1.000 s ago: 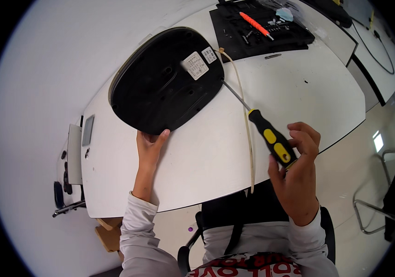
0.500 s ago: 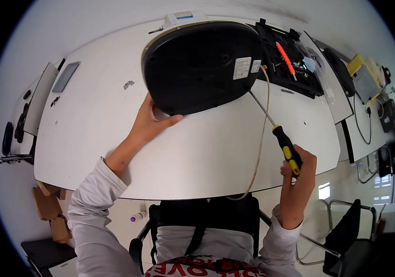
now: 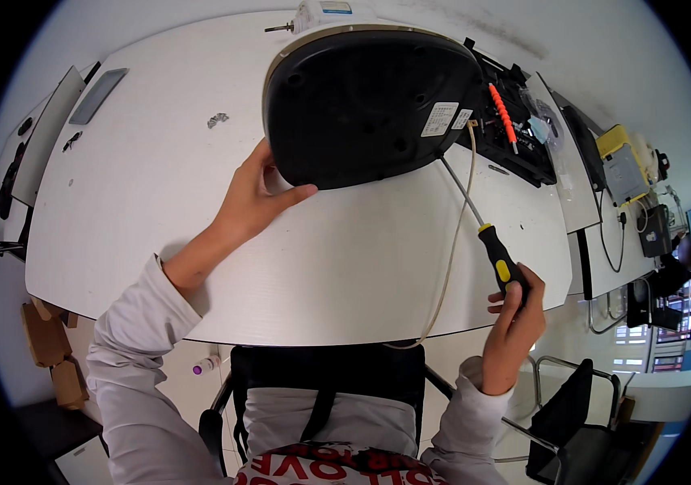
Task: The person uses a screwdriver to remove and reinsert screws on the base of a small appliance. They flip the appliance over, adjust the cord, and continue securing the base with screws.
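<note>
An appliance lies on its side with its broad, rounded black base (image 3: 362, 109) facing me. Its pale body (image 3: 321, 14) shows only in part behind, with a thin shaft sticking out. At the base's lower left edge my left hand (image 3: 252, 194) grips the rim, thumb along the near side. My right hand (image 3: 515, 311) is closed around the black and yellow handle of a screwdriver (image 3: 497, 255). Its metal shank slants up to the base's lower right edge, where the tip meets a dark spot; whether it sits in a screw cannot be made out. A pale cord (image 3: 452, 267) runs from the base.
A black tool case (image 3: 515, 129) holding an orange-red spiral-shaped tool (image 3: 502, 113) lies at right. Small metal pieces (image 3: 217, 120) rest left of the base on the white table (image 3: 345, 275). A grey flat bar (image 3: 99, 95) lies far left. A yellow and grey case (image 3: 624, 166) stands far right.
The view has shifted slightly. My right fingers have changed their hold on the screwdriver handle, which has turned. The left hand keeps its grip on the base.
</note>
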Action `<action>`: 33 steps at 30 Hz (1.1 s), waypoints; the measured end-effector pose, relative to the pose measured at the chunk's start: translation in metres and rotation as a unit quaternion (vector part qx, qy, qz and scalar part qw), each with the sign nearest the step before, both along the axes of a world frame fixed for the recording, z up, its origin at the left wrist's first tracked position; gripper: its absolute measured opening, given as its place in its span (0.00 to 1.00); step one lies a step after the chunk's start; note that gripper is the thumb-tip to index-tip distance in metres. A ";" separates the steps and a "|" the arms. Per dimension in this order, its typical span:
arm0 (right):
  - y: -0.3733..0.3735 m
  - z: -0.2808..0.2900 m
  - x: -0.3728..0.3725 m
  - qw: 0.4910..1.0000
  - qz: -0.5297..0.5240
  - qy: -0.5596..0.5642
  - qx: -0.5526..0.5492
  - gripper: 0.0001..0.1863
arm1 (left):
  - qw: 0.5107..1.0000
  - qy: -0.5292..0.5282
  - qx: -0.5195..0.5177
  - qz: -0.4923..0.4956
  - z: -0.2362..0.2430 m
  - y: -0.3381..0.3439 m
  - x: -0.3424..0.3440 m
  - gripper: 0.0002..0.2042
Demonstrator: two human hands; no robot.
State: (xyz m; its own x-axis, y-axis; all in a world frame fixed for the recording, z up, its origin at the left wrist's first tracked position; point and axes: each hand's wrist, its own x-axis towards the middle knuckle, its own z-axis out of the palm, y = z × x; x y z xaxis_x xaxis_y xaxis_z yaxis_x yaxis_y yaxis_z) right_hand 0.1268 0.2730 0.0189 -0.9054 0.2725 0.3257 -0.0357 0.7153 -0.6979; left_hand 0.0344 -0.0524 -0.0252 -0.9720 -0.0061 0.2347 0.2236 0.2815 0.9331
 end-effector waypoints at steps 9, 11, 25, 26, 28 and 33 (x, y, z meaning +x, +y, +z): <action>-0.002 0.004 -0.001 0.983 0.092 0.053 0.148 0.21 | 1.000 0.004 0.007 0.001 -0.004 -0.001 -0.001 0.27; -0.004 0.007 0.000 0.994 0.067 0.031 0.082 0.17 | 1.000 0.009 0.013 -0.001 -0.004 0.000 -0.001 0.27; -0.008 0.002 0.001 0.993 0.046 0.066 0.083 0.18 | 1.000 0.011 0.007 -0.004 -0.007 0.001 -0.002 0.28; -0.012 0.004 0.002 0.996 0.028 0.046 0.070 0.17 | 1.000 0.019 -0.002 0.001 -0.006 0.002 -0.001 0.28; -0.017 0.005 0.003 0.999 -0.007 0.004 0.046 0.16 | 1.000 0.023 -0.009 0.003 -0.004 0.002 0.000 0.28; -0.029 0.012 0.003 0.997 0.028 0.051 0.046 0.30 | 0.999 0.016 -0.030 0.004 -0.003 0.002 -0.001 0.28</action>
